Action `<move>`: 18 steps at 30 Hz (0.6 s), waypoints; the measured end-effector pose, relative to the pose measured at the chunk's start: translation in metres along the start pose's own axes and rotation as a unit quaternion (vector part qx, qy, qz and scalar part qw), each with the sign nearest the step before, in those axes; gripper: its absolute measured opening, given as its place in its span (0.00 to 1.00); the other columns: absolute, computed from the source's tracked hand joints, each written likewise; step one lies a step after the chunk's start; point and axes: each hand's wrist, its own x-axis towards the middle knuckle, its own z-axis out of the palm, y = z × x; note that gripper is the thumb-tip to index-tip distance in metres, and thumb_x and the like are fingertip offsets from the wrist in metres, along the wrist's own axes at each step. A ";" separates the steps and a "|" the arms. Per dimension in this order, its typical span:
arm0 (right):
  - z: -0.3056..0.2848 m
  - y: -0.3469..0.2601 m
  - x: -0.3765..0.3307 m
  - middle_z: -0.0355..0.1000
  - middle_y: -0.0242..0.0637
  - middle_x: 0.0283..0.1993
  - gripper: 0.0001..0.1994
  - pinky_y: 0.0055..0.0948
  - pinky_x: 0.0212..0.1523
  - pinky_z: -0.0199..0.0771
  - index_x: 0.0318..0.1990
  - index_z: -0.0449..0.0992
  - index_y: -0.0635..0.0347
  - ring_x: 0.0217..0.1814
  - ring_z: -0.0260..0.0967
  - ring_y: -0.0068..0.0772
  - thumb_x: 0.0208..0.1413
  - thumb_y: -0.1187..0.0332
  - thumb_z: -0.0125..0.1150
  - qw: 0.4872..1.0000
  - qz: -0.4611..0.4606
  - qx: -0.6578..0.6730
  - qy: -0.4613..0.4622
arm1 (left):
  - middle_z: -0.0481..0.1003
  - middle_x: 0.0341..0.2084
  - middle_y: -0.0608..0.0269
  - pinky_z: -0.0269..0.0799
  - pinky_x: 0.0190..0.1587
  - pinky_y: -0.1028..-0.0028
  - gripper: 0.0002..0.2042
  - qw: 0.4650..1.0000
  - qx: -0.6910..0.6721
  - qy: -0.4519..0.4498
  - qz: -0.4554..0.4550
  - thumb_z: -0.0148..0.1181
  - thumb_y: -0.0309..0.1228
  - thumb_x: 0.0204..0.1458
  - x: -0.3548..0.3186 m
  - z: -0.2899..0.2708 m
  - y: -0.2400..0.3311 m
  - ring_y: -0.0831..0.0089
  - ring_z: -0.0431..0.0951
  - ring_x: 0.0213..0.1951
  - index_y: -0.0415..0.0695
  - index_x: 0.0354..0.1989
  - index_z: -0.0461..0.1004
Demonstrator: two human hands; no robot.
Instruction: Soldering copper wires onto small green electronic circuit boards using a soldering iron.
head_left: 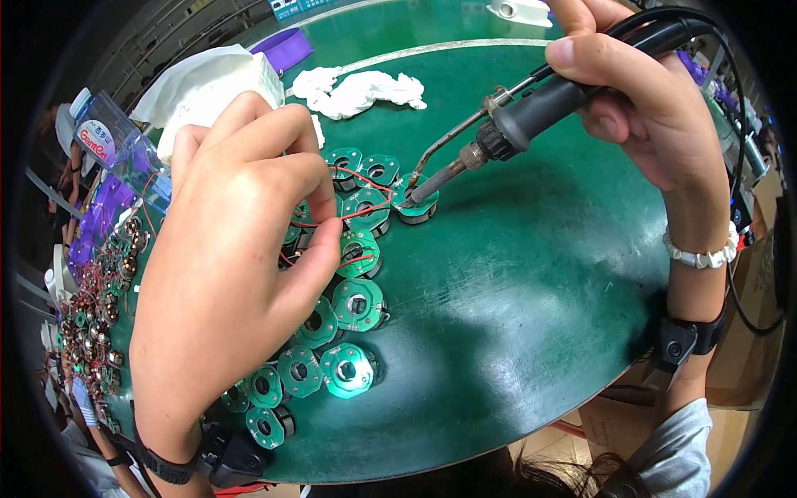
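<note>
My right hand [639,100] grips a black soldering iron [531,116]; its tip rests on a small green ring-shaped circuit board [415,202] near the middle of a round green table [531,307]. My left hand [241,249] pinches thin red wires [365,209] that run toward that board, with the fingers closed over a row of similar green boards. Several more of these boards [344,369] lie in a curved line from the hand down toward the table's near edge.
Crumpled white tissue [361,90] lies at the table's far side beside a white cloth [207,87]. At the left edge sit a clear plastic box [112,141] and a heap of wired coil parts [95,315]. A cardboard box [747,332] stands to the right.
</note>
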 end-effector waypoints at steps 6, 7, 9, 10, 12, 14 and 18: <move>0.003 0.000 -0.001 0.56 0.24 0.13 0.12 0.12 0.16 0.50 0.18 0.58 0.53 0.12 0.54 0.13 0.45 0.71 0.55 1.000 0.013 0.004 0.010 | 0.60 0.22 0.62 0.52 0.35 0.72 0.05 1.000 0.002 0.000 -0.002 0.55 0.21 0.31 -0.001 0.000 0.000 0.66 0.62 0.31 0.38 0.17 0.64; 0.003 0.000 -0.002 0.56 0.24 0.13 0.12 0.12 0.15 0.50 0.19 0.58 0.53 0.12 0.54 0.13 0.45 0.71 0.55 1.000 0.014 0.005 0.011 | 0.60 0.22 0.62 0.52 0.36 0.72 0.06 1.000 0.002 -0.002 -0.004 0.55 0.21 0.31 -0.001 0.000 0.001 0.66 0.62 0.31 0.38 0.17 0.64; 0.002 0.000 -0.002 0.56 0.24 0.13 0.12 0.12 0.15 0.50 0.19 0.58 0.53 0.12 0.54 0.13 0.45 0.71 0.56 1.000 0.014 0.004 0.008 | 0.60 0.22 0.62 0.52 0.36 0.72 0.06 1.000 0.002 -0.002 -0.003 0.55 0.21 0.31 -0.002 0.000 0.001 0.66 0.62 0.31 0.38 0.17 0.64; 0.002 0.000 -0.002 0.57 0.24 0.13 0.12 0.12 0.15 0.50 0.19 0.58 0.53 0.12 0.55 0.13 0.45 0.71 0.56 1.000 0.014 0.004 0.005 | 0.60 0.22 0.62 0.52 0.36 0.72 0.06 1.000 0.002 -0.002 -0.002 0.55 0.21 0.30 -0.002 0.000 0.001 0.66 0.62 0.31 0.39 0.17 0.64; 0.002 -0.001 -0.002 0.57 0.24 0.13 0.12 0.12 0.15 0.50 0.19 0.58 0.53 0.12 0.55 0.13 0.45 0.71 0.56 1.000 0.014 0.005 0.005 | 0.60 0.22 0.62 0.52 0.36 0.72 0.06 1.000 0.001 -0.004 -0.002 0.55 0.21 0.30 -0.002 0.000 0.001 0.66 0.62 0.31 0.39 0.17 0.64; 0.002 -0.001 -0.002 0.57 0.25 0.13 0.12 0.12 0.15 0.50 0.19 0.58 0.53 0.12 0.55 0.13 0.45 0.71 0.56 1.000 0.013 0.007 0.005 | 0.60 0.22 0.62 0.52 0.36 0.72 0.06 1.000 0.000 -0.007 -0.002 0.55 0.21 0.30 -0.002 0.000 0.001 0.66 0.62 0.31 0.39 0.17 0.64; 0.001 -0.002 -0.003 0.57 0.24 0.13 0.12 0.12 0.15 0.50 0.19 0.58 0.53 0.12 0.54 0.14 0.44 0.71 0.56 1.000 0.019 0.008 0.005 | 0.60 0.22 0.62 0.52 0.35 0.72 0.06 1.000 0.002 -0.006 -0.002 0.55 0.21 0.29 -0.002 0.000 0.001 0.66 0.62 0.31 0.39 0.17 0.64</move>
